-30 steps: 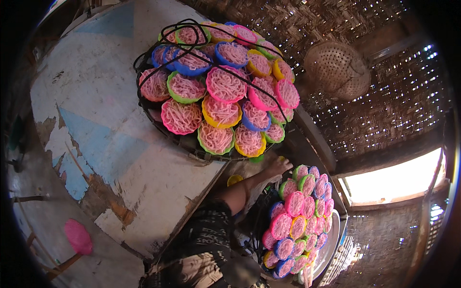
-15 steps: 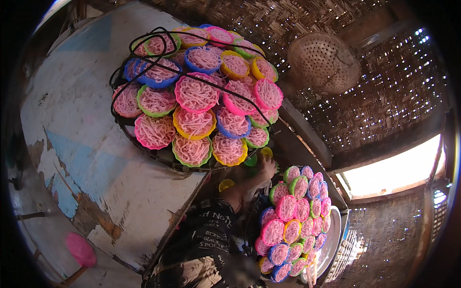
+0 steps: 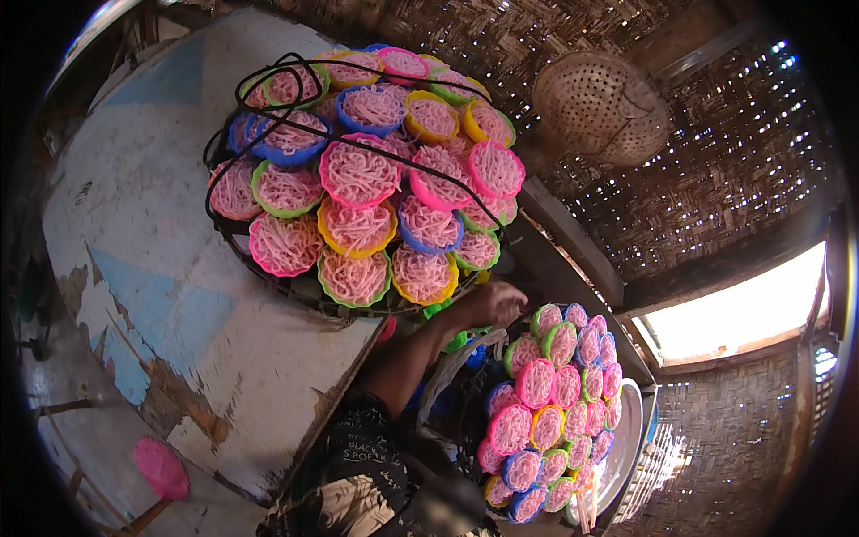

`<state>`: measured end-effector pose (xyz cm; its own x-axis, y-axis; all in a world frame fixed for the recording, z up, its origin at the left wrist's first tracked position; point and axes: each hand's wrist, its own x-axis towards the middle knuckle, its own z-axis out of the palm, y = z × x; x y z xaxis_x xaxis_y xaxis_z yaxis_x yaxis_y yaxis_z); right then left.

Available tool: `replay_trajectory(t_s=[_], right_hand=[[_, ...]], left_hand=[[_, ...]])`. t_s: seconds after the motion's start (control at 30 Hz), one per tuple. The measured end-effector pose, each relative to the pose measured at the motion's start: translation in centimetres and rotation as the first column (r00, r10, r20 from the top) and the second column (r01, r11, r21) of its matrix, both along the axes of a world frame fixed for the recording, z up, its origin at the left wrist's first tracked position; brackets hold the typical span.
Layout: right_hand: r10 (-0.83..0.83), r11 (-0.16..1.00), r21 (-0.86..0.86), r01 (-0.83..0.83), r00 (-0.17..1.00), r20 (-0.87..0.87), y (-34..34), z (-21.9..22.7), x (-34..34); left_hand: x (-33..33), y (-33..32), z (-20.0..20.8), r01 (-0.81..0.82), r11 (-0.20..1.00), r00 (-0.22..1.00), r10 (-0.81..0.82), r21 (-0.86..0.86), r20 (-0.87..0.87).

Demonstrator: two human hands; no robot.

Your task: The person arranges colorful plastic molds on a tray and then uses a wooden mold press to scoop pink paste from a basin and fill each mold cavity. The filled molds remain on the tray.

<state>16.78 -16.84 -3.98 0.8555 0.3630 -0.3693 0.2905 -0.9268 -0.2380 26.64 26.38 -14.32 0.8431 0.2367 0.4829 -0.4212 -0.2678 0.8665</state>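
My left hand reaches between two heaps of small bowls, its fingers loosely stretched and somewhat blurred, with nothing visible in them. Just below it a translucent plastic bag hangs beside green cups. The larger heap is of scalloped pink, yellow, blue and green bowls filled with pale pink noodle-like strands, stacked in a round dark basket and crossed by a black cord. At the lower right stands a second heap of similar bowls. My right hand does not show.
A worn board tabletop with peeling white and blue paint spreads to the left. A perforated round strainer hangs on the woven wall. Below are a pink paddle-shaped thing and, at right, a white basin rim.
My left forearm has come further into view and the hand has shifted slightly. The yellow cup near it is out of sight. More of the plastic bag and green cups now shows.
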Motion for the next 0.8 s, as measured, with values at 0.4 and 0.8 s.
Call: replay_trajectory(t_s=[0.4, 0.8], right_hand=[[0.002, 1.0, -0.008, -0.002, 1.0, -0.001, -0.6, 0.6, 0.0], [-0.022, 1.0, 0.012, 0.022, 1.0, -0.016, -1.2, 0.8, -0.8]], left_hand=[[2.3, -1.7, -2.2, 0.161, 0.56, 0.802, 0.405, 0.813, -0.438], [-4.9, 1.1, 2.2, 0.162, 0.924, 0.572, 0.199, 0.347, -0.796]])
